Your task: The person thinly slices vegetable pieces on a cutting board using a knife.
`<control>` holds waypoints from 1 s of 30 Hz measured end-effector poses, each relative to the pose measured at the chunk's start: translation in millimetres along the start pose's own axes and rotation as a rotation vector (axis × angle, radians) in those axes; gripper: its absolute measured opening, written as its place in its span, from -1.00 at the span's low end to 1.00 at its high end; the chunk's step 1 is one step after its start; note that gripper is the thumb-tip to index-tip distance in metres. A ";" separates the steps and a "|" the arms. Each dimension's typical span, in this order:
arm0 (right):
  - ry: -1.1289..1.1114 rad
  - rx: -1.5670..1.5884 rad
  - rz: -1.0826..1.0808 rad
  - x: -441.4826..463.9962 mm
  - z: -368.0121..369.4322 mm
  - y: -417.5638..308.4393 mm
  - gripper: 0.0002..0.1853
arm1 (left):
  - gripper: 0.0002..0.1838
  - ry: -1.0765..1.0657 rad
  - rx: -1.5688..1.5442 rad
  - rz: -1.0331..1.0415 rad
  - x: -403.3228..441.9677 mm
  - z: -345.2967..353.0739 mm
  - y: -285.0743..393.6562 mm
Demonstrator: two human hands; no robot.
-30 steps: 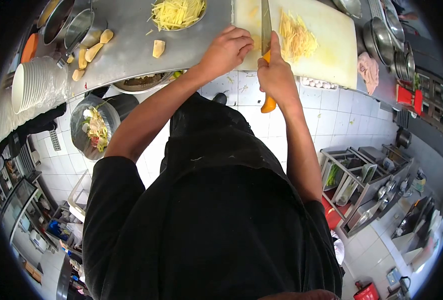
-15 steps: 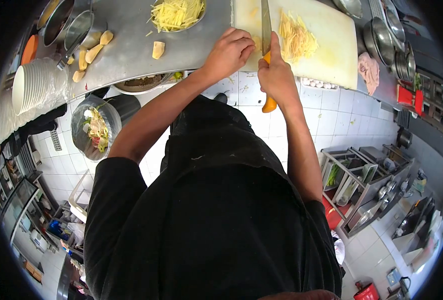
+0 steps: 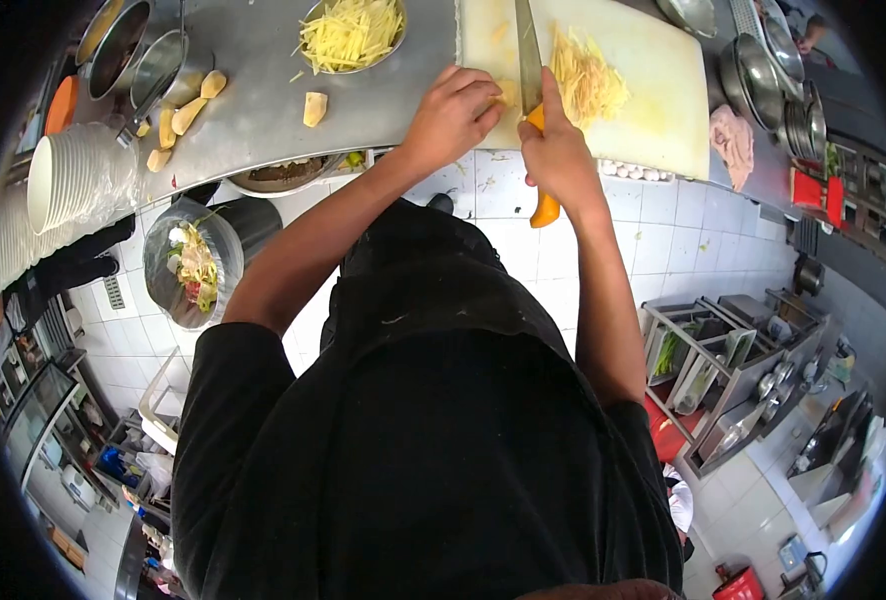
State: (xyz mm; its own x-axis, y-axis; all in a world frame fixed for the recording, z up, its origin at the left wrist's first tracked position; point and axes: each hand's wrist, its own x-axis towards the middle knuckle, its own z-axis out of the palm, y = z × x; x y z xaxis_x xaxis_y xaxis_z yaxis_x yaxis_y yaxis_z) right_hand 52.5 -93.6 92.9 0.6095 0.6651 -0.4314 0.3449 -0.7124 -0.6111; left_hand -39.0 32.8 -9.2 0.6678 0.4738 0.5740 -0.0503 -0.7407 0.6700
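My right hand (image 3: 561, 160) is closed around the orange handle of a knife (image 3: 530, 62), its index finger stretched along the blade's base. The blade lies on a white cutting board (image 3: 663, 100), pointing away from me. Just left of the blade, the curled fingers of my left hand (image 3: 453, 117) press a pale yellow piece of ginger (image 3: 507, 94) onto the board; they partly hide it. Right of the blade is a loose pile of ginger shreds (image 3: 587, 78). A metal bowl heaped with more shreds (image 3: 351, 32) stands left of the board.
A single peeled chunk (image 3: 315, 109) lies on the steel counter (image 3: 253, 110), with several more pieces (image 3: 189, 116) farther left. Stacked white plates (image 3: 75, 180), metal bowls (image 3: 748, 80) and a pink cloth (image 3: 732, 147) flank the work area. A lined bin (image 3: 193, 268) stands below.
The view has shifted slightly, so the counter sits a little lower. My left hand stays on the piece, and the knife has tilted slightly beside it.
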 end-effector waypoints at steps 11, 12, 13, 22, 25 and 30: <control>0.046 0.008 -0.080 6.9 20.6 10.8 -0.18 | -0.78 -0.039 -0.008 -0.040 -3.1 -0.7 0.9; 0.054 0.003 -0.088 8.0 21.4 11.4 -0.18 | -0.79 -0.031 -0.004 -0.036 -2.9 -0.5 0.8; 0.055 -0.006 -0.094 8.6 21.1 11.5 -0.18 | -0.80 -0.023 0.000 -0.033 -2.9 0.0 1.0; 0.054 -0.072 -0.074 -7.3 4.5 -0.9 -0.21 | -0.88 -0.099 0.021 0.060 12.5 -3.6 -8.5; 0.083 -0.060 -0.112 -7.2 14.6 4.6 -0.21 | -0.88 -0.113 0.028 0.063 12.1 -2.8 -9.9; 0.075 -0.006 -0.096 7.4 20.2 0.1 -0.20 | -0.90 -0.098 0.025 0.075 8.9 -1.2 -10.9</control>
State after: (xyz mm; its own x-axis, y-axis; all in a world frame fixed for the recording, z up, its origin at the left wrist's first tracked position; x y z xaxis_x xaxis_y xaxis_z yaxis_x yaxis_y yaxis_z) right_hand 42.6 -84.3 76.3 0.6249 0.7119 -0.3205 0.4083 -0.6479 -0.6430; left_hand -33.4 45.7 -10.9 0.7325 0.3686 0.5723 -0.0851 -0.7845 0.6142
